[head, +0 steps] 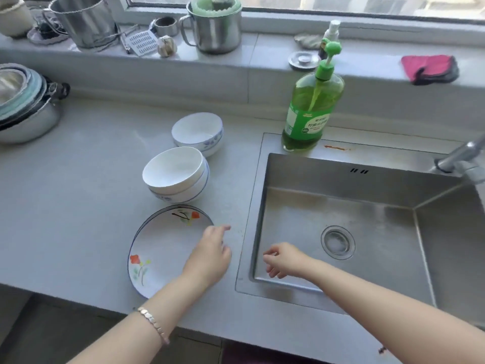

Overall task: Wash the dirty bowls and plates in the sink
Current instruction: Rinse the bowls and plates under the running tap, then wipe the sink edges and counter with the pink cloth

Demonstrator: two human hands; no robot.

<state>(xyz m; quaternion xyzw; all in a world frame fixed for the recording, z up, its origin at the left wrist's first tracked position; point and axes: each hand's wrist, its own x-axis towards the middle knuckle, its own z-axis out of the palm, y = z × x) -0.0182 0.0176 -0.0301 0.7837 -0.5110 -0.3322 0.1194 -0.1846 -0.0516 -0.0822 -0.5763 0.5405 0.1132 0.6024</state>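
A white plate [160, 248] with red flowers and a dark rim lies on the grey counter left of the steel sink [367, 227]. My left hand [210, 256] lies over the plate's right edge, fingers fairly straight, holding nothing. Behind the plate stands a stack of two white bowls [175, 174], and farther back another white bowl [198, 132] with blue flowers. My right hand [283, 260] hovers over the sink's left side, fingers loosely curled and empty. The sink basin holds no dishes; its drain [338, 242] is uncovered.
A green dish-soap pump bottle [312, 106] stands at the sink's back left corner. The tap [462, 158] juts in from the right. Pots [23, 106] sit at the far left. The windowsill carries steel mugs [215, 24], a grater and a pink cloth [430, 68].
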